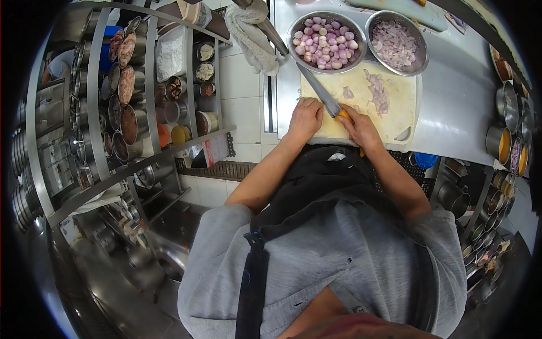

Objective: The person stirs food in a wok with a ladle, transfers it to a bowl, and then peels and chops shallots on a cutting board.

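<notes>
My right hand (pixel 362 132) is wrapped round the orange handle of a knife (pixel 322 92). Its blade points up and to the left across the cutting board (pixel 402 107), with the tip near a steel bowl's rim. At the board's front left edge rests my left hand (pixel 306 118), its fingers curled closed; whatever may be inside them is hidden. Sliced shallots (pixel 378 96) lie on the middle of the board, with a smaller cluster of pieces to their left. Behind the board, one perforated steel bowl (pixel 293 52) holds whole peeled shallots and another (pixel 424 61) holds chopped ones.
A steel counter (pixel 457 107) extends right of the board. A towel (pixel 248 34) hangs on a bar at the back left. On the left stands a metal rack (pixel 101 85) with food containers; more pots (pixel 499 144) line the right side.
</notes>
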Demonstrator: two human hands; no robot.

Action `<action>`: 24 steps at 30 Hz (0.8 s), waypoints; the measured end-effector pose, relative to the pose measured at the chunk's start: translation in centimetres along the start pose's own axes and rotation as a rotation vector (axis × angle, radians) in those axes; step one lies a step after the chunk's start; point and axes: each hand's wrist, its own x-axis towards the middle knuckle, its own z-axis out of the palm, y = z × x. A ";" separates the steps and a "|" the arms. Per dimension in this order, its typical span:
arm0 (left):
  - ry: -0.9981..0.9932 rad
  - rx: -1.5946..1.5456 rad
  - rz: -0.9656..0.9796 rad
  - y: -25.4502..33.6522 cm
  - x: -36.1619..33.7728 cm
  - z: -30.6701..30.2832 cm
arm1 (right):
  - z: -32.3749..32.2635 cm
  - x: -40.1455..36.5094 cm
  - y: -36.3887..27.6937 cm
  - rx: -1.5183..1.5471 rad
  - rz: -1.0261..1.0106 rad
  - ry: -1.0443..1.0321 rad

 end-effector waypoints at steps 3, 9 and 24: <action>0.012 -0.020 -0.007 0.1 0.1 0.0 | -0.3 0.1 -0.9 -0.017 0.055 -0.045; 0.038 -0.027 0.000 0.1 0.1 0.0 | 1.3 1.5 0.5 -0.134 -0.180 0.059; -0.018 -0.112 -0.040 1.6 0.2 -2.2 | -0.4 -3.0 -0.3 -0.399 -0.303 0.222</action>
